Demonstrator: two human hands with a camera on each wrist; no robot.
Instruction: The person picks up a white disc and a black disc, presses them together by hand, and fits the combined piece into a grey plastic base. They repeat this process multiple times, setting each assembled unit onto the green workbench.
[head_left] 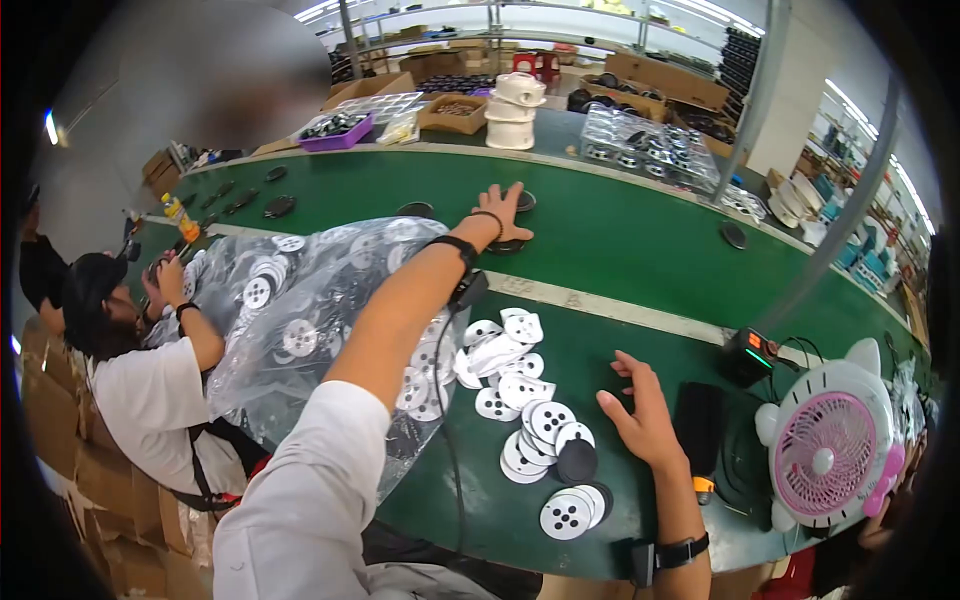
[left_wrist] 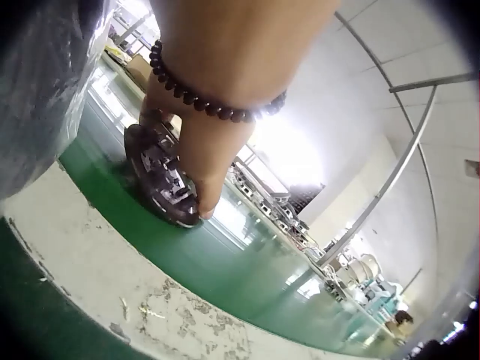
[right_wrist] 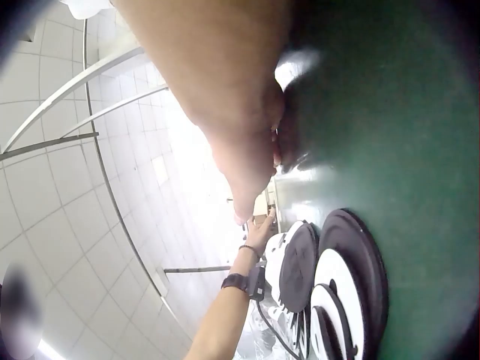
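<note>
My left hand (head_left: 497, 218) reaches out over the green belt, fingers spread. Under it lies a black round part (left_wrist: 161, 176) with metal pieces inside, and the thumb is at its rim in the left wrist view. Another dark round part (head_left: 525, 201) is by the fingertips. My right hand (head_left: 643, 412) hovers above the table, fingers loosely bent, holding nothing. Left of it are overlapping white discs (head_left: 552, 420) with dark holes, and a black disc (head_left: 577, 461) on top. Nearer me sits a smaller pile of white discs (head_left: 566, 517).
A clear plastic bag (head_left: 330, 290) of white discs covers the table's left. At right stand a pink and white fan (head_left: 825, 455), a small black box (head_left: 748, 357) and a black pouch (head_left: 698, 425). Another person (head_left: 165, 390) works at left. More dark parts (head_left: 280, 206) lie along the belt.
</note>
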